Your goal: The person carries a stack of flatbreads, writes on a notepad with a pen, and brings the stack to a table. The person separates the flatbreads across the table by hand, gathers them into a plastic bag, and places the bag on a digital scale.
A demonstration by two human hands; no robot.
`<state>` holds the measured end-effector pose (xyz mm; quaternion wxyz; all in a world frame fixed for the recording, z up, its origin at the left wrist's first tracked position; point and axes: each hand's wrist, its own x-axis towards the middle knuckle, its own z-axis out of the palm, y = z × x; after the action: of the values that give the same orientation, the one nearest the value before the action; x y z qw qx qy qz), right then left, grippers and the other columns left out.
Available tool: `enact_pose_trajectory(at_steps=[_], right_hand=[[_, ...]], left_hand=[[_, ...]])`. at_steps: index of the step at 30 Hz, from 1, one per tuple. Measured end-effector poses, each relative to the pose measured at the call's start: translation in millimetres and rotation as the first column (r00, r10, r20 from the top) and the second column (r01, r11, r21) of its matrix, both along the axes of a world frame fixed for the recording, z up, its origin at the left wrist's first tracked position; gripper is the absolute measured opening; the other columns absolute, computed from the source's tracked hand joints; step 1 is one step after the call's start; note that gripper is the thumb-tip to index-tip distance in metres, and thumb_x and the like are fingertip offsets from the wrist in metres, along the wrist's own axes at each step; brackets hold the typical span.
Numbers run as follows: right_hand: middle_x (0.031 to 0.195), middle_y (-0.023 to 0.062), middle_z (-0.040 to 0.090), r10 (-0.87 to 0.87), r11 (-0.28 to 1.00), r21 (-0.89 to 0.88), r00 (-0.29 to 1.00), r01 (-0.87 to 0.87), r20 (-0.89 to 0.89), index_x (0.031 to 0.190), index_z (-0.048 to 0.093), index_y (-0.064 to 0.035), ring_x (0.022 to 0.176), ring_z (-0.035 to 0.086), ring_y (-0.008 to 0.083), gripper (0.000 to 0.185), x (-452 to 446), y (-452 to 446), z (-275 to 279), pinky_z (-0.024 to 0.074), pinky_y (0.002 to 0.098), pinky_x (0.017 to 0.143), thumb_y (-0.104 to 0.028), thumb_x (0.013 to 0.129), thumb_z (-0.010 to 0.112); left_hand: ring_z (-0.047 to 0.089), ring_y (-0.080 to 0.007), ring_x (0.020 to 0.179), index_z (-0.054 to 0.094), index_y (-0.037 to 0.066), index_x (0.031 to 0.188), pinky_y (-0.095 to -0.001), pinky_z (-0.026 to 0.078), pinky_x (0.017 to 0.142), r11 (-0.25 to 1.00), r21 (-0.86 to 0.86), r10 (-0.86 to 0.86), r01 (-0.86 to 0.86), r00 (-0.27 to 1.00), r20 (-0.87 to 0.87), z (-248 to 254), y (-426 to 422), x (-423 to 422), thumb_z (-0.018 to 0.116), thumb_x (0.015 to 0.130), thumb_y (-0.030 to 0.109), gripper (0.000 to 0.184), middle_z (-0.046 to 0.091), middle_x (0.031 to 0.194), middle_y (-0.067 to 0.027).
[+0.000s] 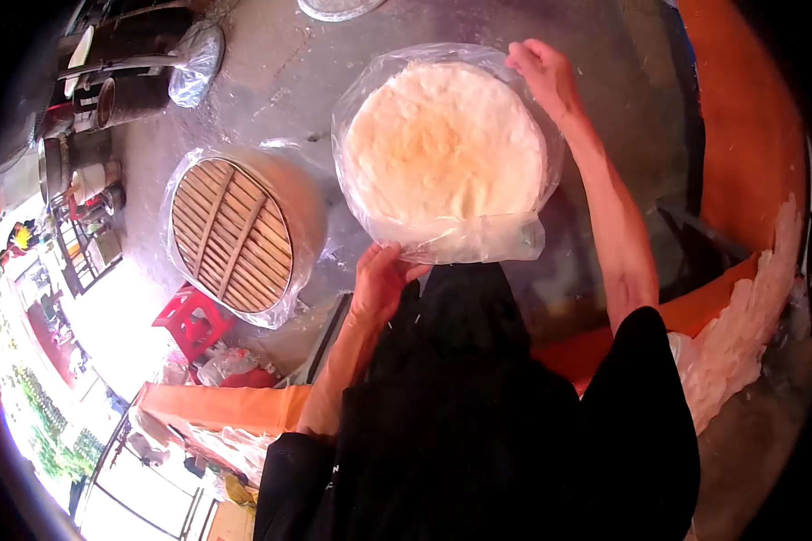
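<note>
A large round, pale, flat stack (444, 140), yellowish in the middle, lies inside a clear plastic bag (496, 239) in front of me. My left hand (383, 281) pinches the bag's near left edge between thumb and fingers. At the far right of the bag, my right hand (543, 77) has its fingers closed on the plastic rim. The near edge of the bag is folded over the front of the stack. To the left stands a round basket with a slatted bamboo lid (233, 234), wrapped in clear plastic.
A red plastic crate or stool (192, 323) stands below the basket. Orange panels (221, 406) run along the near left and the right (740, 117). Pots and buckets (131, 99) are at the far left. Part of a round tray (341, 7) shows at the top.
</note>
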<state>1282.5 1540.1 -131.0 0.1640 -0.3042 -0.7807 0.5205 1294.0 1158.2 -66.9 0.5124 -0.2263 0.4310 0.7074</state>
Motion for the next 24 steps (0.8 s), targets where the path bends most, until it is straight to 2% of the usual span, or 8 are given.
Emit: enact_pose_trajectory(at_steps=[4,9,16,18,19,21,22,24], right_hand=[[0.094,0.0116,0.066,0.074,0.921,0.373,0.99,-0.115,0.122,0.098,0.061,-0.0072,0.083,0.064,0.0275,0.029,1,-19,-4,0.0482,0.0366,0.074,-0.032,0.083,0.065],[0.113,0.017,0.058,-0.143,0.536,0.722,0.796,-0.437,0.588,0.117,0.052,-0.0095,0.097,0.06,0.0337,0.04,-9,-7,-62,0.0475,0.0452,0.081,-0.009,0.078,0.06],[0.11,0.0184,0.06,0.1,0.58,0.397,0.545,-0.712,0.832,0.11,0.059,-0.0081,0.101,0.061,0.0342,0.029,-13,36,-68,0.0436,0.0568,0.083,-0.002,0.084,0.047],[0.094,0.0193,0.064,0.014,0.417,0.724,0.801,-0.549,0.599,0.095,0.063,-0.0055,0.091,0.064,0.0349,0.017,-11,33,-76,0.046,0.0547,0.078,-0.007,0.083,0.05],[0.094,0.0193,0.064,0.015,0.42,0.722,0.8,-0.55,0.6,0.095,0.063,-0.0055,0.091,0.064,0.0349,0.017,-14,34,-75,0.046,0.0547,0.078,-0.007,0.083,0.05],[0.085,0.0199,0.065,-0.018,0.692,0.591,0.808,-0.415,0.588,0.092,0.061,-0.0046,0.081,0.064,0.0386,0.018,-25,39,-72,0.05,0.0456,0.066,-0.018,0.084,0.053],[0.085,0.0199,0.065,-0.016,0.694,0.587,0.807,-0.416,0.591,0.092,0.061,-0.0046,0.081,0.064,0.0386,0.018,-29,42,-75,0.05,0.0456,0.066,-0.018,0.084,0.053],[0.075,0.0159,0.065,-0.231,0.88,0.471,0.923,0.063,0.308,0.091,0.061,-0.0022,0.075,0.064,0.0343,0.02,-40,51,-79,0.0501,0.041,0.066,-0.02,0.085,0.054]], left_hand=[[0.064,-0.0287,0.097,0.059,0.003,0.102,-0.044,0.055,0.081,1.0,-0.008,-0.024,0.024,1.0,0.012,-11,-4,1,0.054,0.089,0.008,0.015,0.065,0.102,-0.0139],[0.065,-0.0276,0.094,0.058,0.003,0.098,-0.0421,0.056,0.078,0.992,-0.117,-0.055,0.054,0.998,-0.006,5,-10,2,0.052,0.089,0.003,0.011,0.065,0.1,-0.0133],[0.065,-0.0243,0.088,0.06,0.003,0.099,-0.0399,0.057,0.076,0.987,-0.149,-0.067,0.066,0.998,-0.004,-2,-27,7,0.052,0.088,0.002,0.013,0.066,0.095,-0.0109],[0.066,-0.0239,0.087,0.06,0.003,0.099,-0.0391,0.057,0.076,0.985,-0.149,-0.092,0.089,0.996,-0.014,-5,-23,4,0.052,0.088,0.002,0.014,0.066,0.093,-0.0105],[0.066,-0.0236,0.086,0.06,0.004,0.099,-0.0386,0.057,0.075,0.982,-0.166,-0.09,0.087,0.996,-0.007,-2,-21,4,0.052,0.088,0.002,0.013,0.067,0.093,-0.0103],[0.066,-0.0234,0.086,0.061,0.004,0.098,-0.0381,0.057,0.075,0.978,-0.188,-0.087,0.086,0.996,0.0,-2,-20,2,0.052,0.088,0.001,0.013,0.067,0.092,-0.0101],[0.066,-0.0232,0.087,0.06,0.004,0.1,-0.0382,0.057,0.076,0.982,-0.173,-0.076,0.074,0.997,-0.002,-3,-21,1,0.052,0.088,0.002,0.015,0.067,0.093,-0.0101],[0.066,-0.0231,0.087,0.06,0.004,0.102,-0.0383,0.057,0.076,0.986,-0.155,-0.058,0.058,0.998,0.002,-4,-22,-1,0.052,0.088,0.002,0.016,0.067,0.094,-0.0101]])
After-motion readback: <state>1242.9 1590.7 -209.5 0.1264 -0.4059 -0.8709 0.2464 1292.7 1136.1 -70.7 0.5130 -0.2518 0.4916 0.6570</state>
